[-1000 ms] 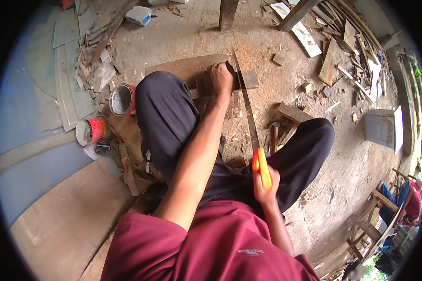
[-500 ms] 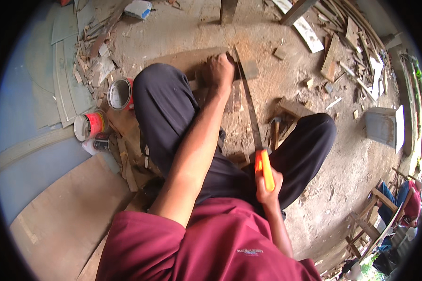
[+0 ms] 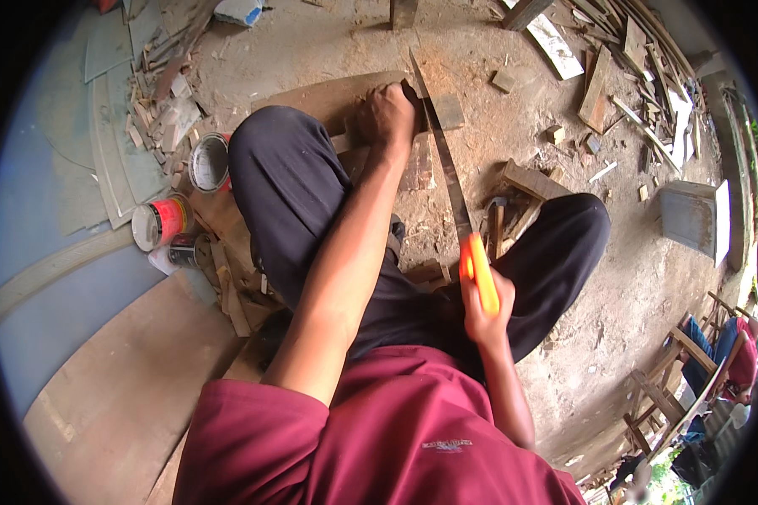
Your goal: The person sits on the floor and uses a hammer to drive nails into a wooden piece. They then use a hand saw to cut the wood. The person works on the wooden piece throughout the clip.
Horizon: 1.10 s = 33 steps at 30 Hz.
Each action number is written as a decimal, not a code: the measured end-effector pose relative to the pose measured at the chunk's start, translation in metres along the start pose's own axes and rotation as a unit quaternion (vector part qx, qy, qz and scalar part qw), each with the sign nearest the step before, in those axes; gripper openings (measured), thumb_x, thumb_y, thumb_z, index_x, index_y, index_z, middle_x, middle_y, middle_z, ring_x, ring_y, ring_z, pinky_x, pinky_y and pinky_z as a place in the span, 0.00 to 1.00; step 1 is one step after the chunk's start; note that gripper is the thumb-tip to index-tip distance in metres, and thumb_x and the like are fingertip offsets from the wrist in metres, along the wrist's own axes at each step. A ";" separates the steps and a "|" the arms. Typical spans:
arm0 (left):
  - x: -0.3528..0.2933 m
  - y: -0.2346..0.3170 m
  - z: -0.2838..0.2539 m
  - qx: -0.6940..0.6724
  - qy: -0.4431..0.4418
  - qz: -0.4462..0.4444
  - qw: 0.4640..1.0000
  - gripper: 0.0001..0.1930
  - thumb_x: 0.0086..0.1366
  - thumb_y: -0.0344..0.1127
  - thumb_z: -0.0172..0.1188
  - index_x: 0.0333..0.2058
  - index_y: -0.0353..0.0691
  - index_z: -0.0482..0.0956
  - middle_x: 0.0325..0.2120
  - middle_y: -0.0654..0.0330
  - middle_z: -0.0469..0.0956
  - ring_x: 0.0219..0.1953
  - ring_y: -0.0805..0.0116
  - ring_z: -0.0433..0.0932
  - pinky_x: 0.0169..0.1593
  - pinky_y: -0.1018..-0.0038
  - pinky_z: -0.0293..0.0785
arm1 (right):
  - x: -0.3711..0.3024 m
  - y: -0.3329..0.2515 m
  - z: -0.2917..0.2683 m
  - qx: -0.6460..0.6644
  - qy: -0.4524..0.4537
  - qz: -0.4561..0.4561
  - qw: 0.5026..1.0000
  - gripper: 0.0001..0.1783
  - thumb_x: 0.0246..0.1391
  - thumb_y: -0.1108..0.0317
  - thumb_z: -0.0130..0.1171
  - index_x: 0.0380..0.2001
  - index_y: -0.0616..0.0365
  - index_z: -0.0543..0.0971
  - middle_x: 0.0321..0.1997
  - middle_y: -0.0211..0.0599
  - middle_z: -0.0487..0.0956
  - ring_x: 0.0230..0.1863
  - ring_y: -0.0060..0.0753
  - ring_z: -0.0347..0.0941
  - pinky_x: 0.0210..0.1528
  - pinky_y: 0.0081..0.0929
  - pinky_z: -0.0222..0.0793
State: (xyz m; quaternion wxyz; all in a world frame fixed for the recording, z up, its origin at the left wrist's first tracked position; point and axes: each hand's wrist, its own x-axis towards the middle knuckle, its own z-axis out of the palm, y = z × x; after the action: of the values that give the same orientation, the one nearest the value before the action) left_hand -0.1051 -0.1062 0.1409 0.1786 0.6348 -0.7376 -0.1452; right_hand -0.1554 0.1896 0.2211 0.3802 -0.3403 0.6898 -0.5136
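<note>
My right hand (image 3: 490,310) grips the orange-yellow handle of a handsaw (image 3: 451,175). Its long blade points away from me and crosses a wooden board (image 3: 448,111) near the board's right end. Beyond the board's far edge the blade tip stands out. My left hand (image 3: 389,118) is closed on the board just left of the blade, holding it down. Beneath the board is a wooden block (image 3: 418,172). The left hand's fingertips are hidden behind the knuckles, and my left knee covers part of the board's near side.
Paint cans (image 3: 210,162) stand left of my left knee. A hammer (image 3: 495,220) lies beside wood pieces near my right knee. Offcuts and sawdust litter the floor (image 3: 556,337). A grey box-like container (image 3: 692,220) sits at right, and wooden legs (image 3: 403,12) rise at the far side.
The saw and my right hand have slid forward, away from me, so more blade reaches past the board. My left hand keeps its hold on the board; the view has shifted slightly.
</note>
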 end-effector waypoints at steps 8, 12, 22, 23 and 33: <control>0.022 -0.024 0.049 -0.084 0.077 0.012 0.993 0.13 0.60 0.31 0.50 0.26 0.36 0.84 0.29 0.45 0.83 0.33 0.45 0.83 0.41 0.56 0.78 | 0.007 0.021 0.004 -0.072 -0.008 -0.079 0.994 0.04 0.54 0.73 0.59 0.28 0.63 0.78 0.15 0.32 0.71 0.16 0.23 0.69 0.22 0.25 0.63; 0.016 -0.021 0.044 -0.027 0.070 -0.021 0.997 0.14 0.62 0.33 0.49 0.29 0.39 0.85 0.31 0.47 0.83 0.35 0.47 0.83 0.41 0.58 0.78 | -0.017 0.003 -0.004 0.011 -0.008 -0.014 1.000 0.06 0.56 0.73 0.57 0.28 0.65 0.77 0.15 0.28 0.69 0.18 0.17 0.66 0.22 0.20 0.62; 0.022 -0.025 0.058 -0.026 0.068 0.037 0.997 0.15 0.63 0.32 0.47 0.26 0.39 0.84 0.30 0.48 0.83 0.33 0.51 0.83 0.37 0.60 0.79 | -0.016 0.002 -0.008 -0.026 -0.005 -0.009 1.000 0.06 0.54 0.71 0.58 0.27 0.64 0.77 0.16 0.30 0.71 0.18 0.18 0.67 0.23 0.21 0.63; 0.021 -0.014 0.046 -0.023 0.080 0.044 0.996 0.15 0.63 0.33 0.47 0.27 0.38 0.85 0.31 0.47 0.83 0.32 0.50 0.83 0.37 0.59 0.79 | -0.024 0.003 -0.018 -0.047 -0.023 -0.023 0.998 0.13 0.53 0.72 0.55 0.40 0.68 0.77 0.20 0.30 0.73 0.21 0.17 0.68 0.27 0.20 0.64; 0.005 -0.002 0.011 0.003 0.069 0.027 0.997 0.14 0.62 0.31 0.48 0.28 0.37 0.84 0.28 0.47 0.82 0.31 0.48 0.83 0.39 0.59 0.79 | 0.037 0.010 0.011 -0.041 -0.010 -0.071 0.997 0.06 0.57 0.74 0.58 0.27 0.65 0.77 0.14 0.31 0.69 0.16 0.20 0.67 0.21 0.24 0.60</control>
State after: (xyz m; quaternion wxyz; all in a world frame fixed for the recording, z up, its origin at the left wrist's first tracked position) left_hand -0.1091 -0.1113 0.1310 0.2311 0.6238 -0.7407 -0.0938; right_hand -0.1641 0.1552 0.2033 0.3356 -0.4087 0.6803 -0.5075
